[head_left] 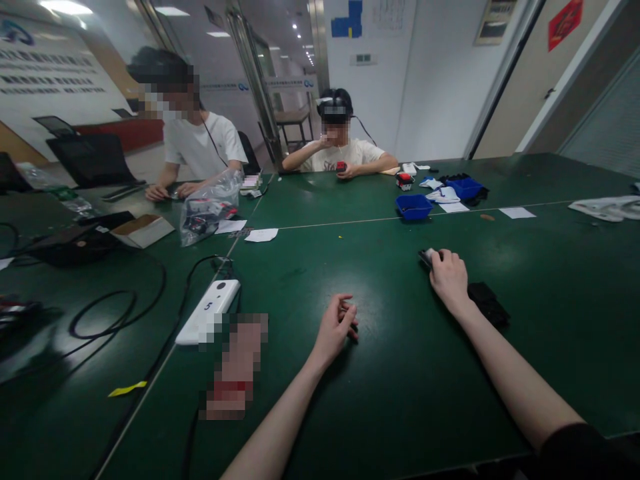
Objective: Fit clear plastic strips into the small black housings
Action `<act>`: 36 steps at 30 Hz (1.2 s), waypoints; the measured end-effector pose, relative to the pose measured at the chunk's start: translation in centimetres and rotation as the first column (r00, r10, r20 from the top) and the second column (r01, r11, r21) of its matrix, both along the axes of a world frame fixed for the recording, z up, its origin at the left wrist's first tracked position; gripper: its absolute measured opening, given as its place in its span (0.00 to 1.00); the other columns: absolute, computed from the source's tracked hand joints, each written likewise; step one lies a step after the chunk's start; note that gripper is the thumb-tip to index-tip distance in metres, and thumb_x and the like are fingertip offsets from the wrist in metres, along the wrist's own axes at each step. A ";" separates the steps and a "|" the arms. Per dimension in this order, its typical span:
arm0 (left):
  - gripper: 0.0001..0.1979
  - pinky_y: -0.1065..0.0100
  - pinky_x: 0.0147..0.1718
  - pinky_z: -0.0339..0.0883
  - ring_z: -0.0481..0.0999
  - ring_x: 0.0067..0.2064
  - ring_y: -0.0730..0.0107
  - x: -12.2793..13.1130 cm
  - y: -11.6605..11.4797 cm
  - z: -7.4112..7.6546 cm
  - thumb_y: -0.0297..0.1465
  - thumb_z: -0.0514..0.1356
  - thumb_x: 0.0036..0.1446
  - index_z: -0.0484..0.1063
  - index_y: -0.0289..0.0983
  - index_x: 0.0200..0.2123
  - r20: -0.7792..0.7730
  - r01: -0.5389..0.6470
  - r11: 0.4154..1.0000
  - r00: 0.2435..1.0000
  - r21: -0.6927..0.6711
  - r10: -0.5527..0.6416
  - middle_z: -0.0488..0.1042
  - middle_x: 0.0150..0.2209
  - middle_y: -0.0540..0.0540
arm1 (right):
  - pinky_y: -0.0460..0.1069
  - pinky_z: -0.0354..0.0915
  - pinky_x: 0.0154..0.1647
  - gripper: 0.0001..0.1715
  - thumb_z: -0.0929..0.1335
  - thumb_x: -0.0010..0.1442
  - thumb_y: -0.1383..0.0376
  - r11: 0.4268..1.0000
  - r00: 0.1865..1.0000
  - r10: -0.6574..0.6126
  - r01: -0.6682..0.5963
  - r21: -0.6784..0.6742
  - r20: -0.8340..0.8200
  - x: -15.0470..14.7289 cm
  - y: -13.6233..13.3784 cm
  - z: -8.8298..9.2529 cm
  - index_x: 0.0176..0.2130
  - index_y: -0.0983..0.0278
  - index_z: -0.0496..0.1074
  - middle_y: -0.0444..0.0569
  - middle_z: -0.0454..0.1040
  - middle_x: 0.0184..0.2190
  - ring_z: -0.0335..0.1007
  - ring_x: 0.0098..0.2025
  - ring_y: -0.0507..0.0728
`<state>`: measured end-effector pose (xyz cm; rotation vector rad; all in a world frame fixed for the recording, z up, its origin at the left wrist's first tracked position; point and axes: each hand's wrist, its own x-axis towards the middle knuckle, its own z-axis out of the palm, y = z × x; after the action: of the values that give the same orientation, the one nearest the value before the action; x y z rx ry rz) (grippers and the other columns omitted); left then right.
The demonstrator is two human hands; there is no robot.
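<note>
So two bare hands over the green desk (400, 373), both arms coming in from the near edge. The right hand (450, 279) is flat on top of one small dark-and-grey gadget (427, 257), which sits right of the desk's middle. Fingers are pressed together and curled over it, so only its far tip pokes out past the fingertips. From that bit, its long axis seems to run toward the far left corner, but most of it is covered, so I can't say for sure. One black fabric piece (487, 303) lies just beside the right wrist, touching or nearly touching it.

The left hand (340, 325) rests around the middle of the desk, closer to the near edge. Fingers are loosely curled in toward the palm, tips close together; can't tell if there's anything pinched in there.

Counting the rest: one white power strip (209, 311) with a "5" on it near the left edge, black cables (117, 310) looping past it, one yellow strip of tape (127, 389). Two blue bins (414, 207) toward the far edge, the second blue bin (464, 188) just behind it. One clear plastic bag (207, 212) and one open cardboard box (143, 230) at the far left. Two other people sit at the far edge, both with their hands on or above the desk.
</note>
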<state>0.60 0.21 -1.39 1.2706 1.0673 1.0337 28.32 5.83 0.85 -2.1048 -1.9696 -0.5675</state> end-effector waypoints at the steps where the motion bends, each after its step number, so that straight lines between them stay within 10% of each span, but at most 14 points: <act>1: 0.19 0.74 0.17 0.69 0.68 0.29 0.75 0.0 0.0 0.0 0.41 0.55 0.54 0.60 0.36 0.45 -0.005 0.005 1.000 1.000 0.003 -0.005 0.61 0.33 0.50 | 0.53 0.59 0.38 0.16 0.58 0.57 0.72 1.000 1.000 -0.013 0.014 -0.013 0.025 -0.2 -0.1 -0.1 0.44 0.71 0.67 0.63 0.67 0.45 0.62 0.42 0.63; 21: 0.16 0.75 0.18 0.68 0.69 0.29 0.75 -0.2 0.0 0.1 0.40 0.54 0.55 0.62 0.36 0.42 -0.039 0.028 1.000 0.999 0.012 -0.028 0.62 0.32 0.49 | 0.58 0.59 0.49 0.20 0.60 0.58 0.68 0.997 0.999 -0.026 0.028 -0.068 0.031 -0.7 -2.8 1.1 0.49 0.73 0.67 0.68 0.60 0.56 0.57 0.56 0.69; 29: 0.16 0.77 0.17 0.67 0.68 0.28 0.75 0.0 0.0 0.1 0.40 0.54 0.55 0.63 0.36 0.42 -0.040 0.038 0.999 0.998 0.011 -0.037 0.62 0.31 0.49 | 0.56 0.68 0.29 0.30 0.64 0.55 0.58 0.891 0.943 -0.311 0.246 -0.382 -0.117 3.8 -7.2 1.8 0.53 0.71 0.62 0.65 0.71 0.41 0.72 0.37 0.66; 36: 0.16 0.76 0.18 0.67 0.68 0.28 0.75 0.0 0.0 0.4 0.40 0.54 0.54 0.63 0.35 0.42 -0.057 0.028 1.000 0.998 0.007 -0.028 0.62 0.31 0.49 | 0.56 0.69 0.27 0.29 0.61 0.57 0.57 0.947 0.947 -0.238 0.178 -0.268 -0.214 3.7 -6.8 1.5 0.55 0.67 0.60 0.64 0.70 0.45 0.72 0.37 0.65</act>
<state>0.63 0.18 -1.00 1.3247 1.0864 0.9868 32.04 -0.96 2.31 -2.4170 -1.7679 -0.0877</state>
